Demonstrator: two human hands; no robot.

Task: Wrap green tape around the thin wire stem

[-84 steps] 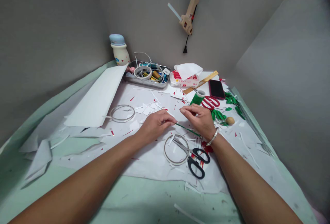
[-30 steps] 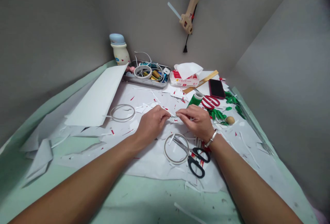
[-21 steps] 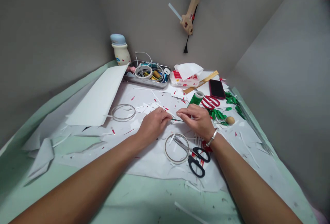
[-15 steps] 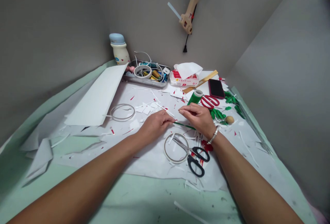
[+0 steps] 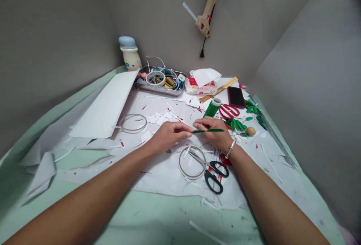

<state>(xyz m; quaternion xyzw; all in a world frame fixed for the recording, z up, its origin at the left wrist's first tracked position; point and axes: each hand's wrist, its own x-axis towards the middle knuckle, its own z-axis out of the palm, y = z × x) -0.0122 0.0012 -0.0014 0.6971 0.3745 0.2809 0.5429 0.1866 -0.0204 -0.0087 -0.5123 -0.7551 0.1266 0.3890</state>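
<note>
My left hand (image 5: 167, 136) pinches the end of a slender dark green leaf-like strip (image 5: 215, 130) between thumb and fingers. The strip points right and passes in front of my right hand (image 5: 221, 139). That hand's fingers are bent and pressed together close to the left fingertips; what they hold, if anything, is too small to make out. Just behind the right hand leans a spool of green thread (image 5: 211, 110). Below both hands, black-handled scissors (image 5: 209, 166) lie across a thin tape ring (image 5: 180, 166).
Red-handled scissors (image 5: 229, 111), green leaf pieces (image 5: 239, 125), a small tan ball (image 5: 251, 131) and a phone (image 5: 236, 97) lie at right. Behind are a tissue pack (image 5: 200, 87) and a metal tray (image 5: 160, 89). White card (image 5: 104, 105) stands left; a glue gun (image 5: 207, 15) hangs above.
The green strip has swung up from below my right hand to in front of it. My left hand has turned, showing its thumb, and the right fingers have dropped slightly.
</note>
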